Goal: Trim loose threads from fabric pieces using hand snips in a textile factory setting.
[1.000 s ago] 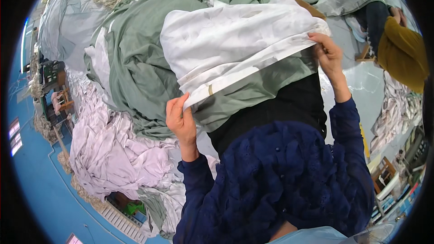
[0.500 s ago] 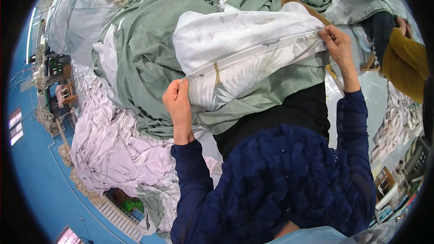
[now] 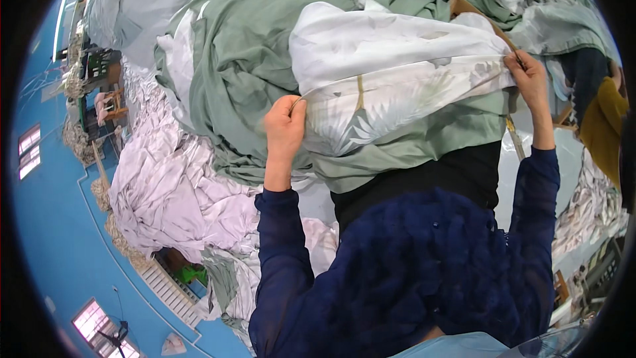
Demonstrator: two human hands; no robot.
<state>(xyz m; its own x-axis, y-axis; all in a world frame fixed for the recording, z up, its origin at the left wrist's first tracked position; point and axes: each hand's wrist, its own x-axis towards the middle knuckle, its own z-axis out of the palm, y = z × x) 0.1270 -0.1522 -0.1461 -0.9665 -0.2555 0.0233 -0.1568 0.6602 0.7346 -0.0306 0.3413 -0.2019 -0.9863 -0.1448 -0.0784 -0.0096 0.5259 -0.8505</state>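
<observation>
A white fabric piece with a pale leaf print (image 3: 397, 103) is stretched between my two hands over my lap. My left hand (image 3: 285, 129) pinches its edge at the left end of a long straight seam. At the other end, higher up, my right hand (image 3: 530, 83) is closed on the same edge, thumb against fingers. Plain white cloth (image 3: 377, 36) lies on the far side of the seam. Under the print, green fabric (image 3: 417, 139) drapes across my black-clad legs and joins a large crumpled green heap (image 3: 245, 59) beyond my left hand.
Pale pinkish-white cloth (image 3: 179, 192) is piled at the left. Light blue-grey fabric (image 3: 132, 13) rises at the far left. A brown edge (image 3: 464, 6) shows behind the white cloth. Another person's mustard sleeve (image 3: 603, 119) is at the right. A small wooden stool (image 3: 112, 106) stands far left.
The whole view has shifted, so hands and cloth appear further right. The white fabric beyond the seam lies a little differently; both hands keep their pinch on the edge.
</observation>
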